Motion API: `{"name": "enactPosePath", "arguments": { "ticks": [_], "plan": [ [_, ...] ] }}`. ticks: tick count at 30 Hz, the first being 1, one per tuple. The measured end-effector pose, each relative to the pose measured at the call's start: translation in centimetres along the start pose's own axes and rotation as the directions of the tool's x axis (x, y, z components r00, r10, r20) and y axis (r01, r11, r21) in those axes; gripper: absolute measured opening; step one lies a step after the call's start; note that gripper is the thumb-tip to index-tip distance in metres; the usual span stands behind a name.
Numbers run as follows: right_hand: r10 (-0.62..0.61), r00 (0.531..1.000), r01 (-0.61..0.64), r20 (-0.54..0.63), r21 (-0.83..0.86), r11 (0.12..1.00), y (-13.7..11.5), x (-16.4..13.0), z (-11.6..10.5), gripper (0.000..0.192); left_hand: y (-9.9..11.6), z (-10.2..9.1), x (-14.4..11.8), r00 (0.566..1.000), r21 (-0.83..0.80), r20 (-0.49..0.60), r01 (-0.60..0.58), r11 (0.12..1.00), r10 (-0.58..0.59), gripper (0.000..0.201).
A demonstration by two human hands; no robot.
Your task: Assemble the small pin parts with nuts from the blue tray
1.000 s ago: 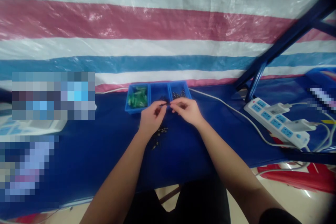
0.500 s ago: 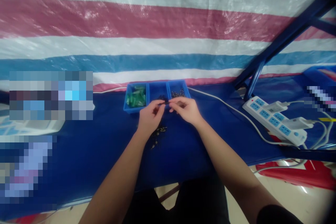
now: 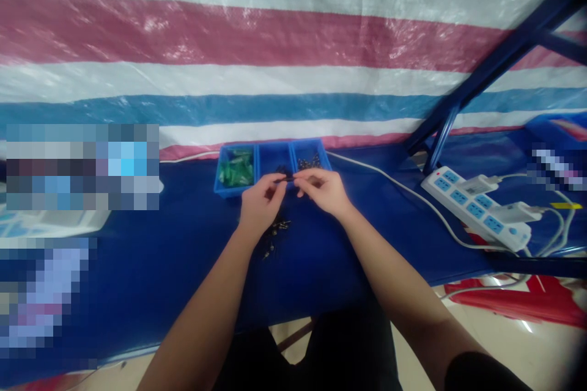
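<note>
— Fingertips (image 3: pixel 280 179) of the left hand (image 3: pixel 260 203) and right hand (image 3: pixel 323 190) are seen pinched on what?

— One small dark part (image 3: pixel 289 178) is gripped between them, just before the blue three-compartment tray (image 3: pixel 271 164); loose metal pieces (image 3: pixel 274 235) are scattered below the left fingers.

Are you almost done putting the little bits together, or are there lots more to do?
A few finished-looking pieces lie on the blue table by the left hand. Right now the left hand and right hand pinch one small dark part between them. Plenty looks left: the blue tray holds green parts and small dark bits.
</note>
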State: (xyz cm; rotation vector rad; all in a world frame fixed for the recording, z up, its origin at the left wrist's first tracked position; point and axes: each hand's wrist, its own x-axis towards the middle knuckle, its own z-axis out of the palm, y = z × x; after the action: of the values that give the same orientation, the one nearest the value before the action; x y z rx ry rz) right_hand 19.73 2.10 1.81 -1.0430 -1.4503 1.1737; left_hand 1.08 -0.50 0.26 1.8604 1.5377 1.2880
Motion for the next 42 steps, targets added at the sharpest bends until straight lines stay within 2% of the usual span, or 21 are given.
{"name": "enactPosePath", "arguments": {
  "ticks": [17, 24, 32, 36, 42],
  "plan": [
    [-0.081, 0.996, 0.082, 0.023, -0.068, 0.994, 0.17, -0.14, 0.00, 0.031, -0.13, -0.06, -0.07, 1.000, 0.029, 0.013, 0.001, 1.000, -0.001, 0.026],
    [-0.060, 0.998, 0.060, 0.023, 0.019, 0.998, 0.45, -0.02, -0.12, 0.033, 0.01, 0.01, -0.05, 1.000, -0.030, 0.027, 0.003, 1.000, -0.002, 0.029],
    [-0.044, 0.998, 0.044, 0.035, -0.002, 0.999, 0.27, 0.02, -0.09, 0.039, 0.17, 0.02, 0.05, 1.000, -0.029, 0.008, 0.000, 1.000, 0.000, 0.026],
    [-0.081, 0.996, 0.081, 0.036, -0.002, 0.997, 0.45, 0.01, -0.04, 0.040, 0.02, 0.07, 0.08, 1.000, -0.033, 0.011, 0.002, 0.999, -0.001, 0.027],
    [-0.136, 0.990, 0.138, 0.029, -0.086, 0.987, 0.49, -0.13, -0.11, 0.034, 0.04, -0.26, 0.09, 0.999, -0.029, 0.032, 0.008, 1.000, -0.007, 0.027]
  ]
}}
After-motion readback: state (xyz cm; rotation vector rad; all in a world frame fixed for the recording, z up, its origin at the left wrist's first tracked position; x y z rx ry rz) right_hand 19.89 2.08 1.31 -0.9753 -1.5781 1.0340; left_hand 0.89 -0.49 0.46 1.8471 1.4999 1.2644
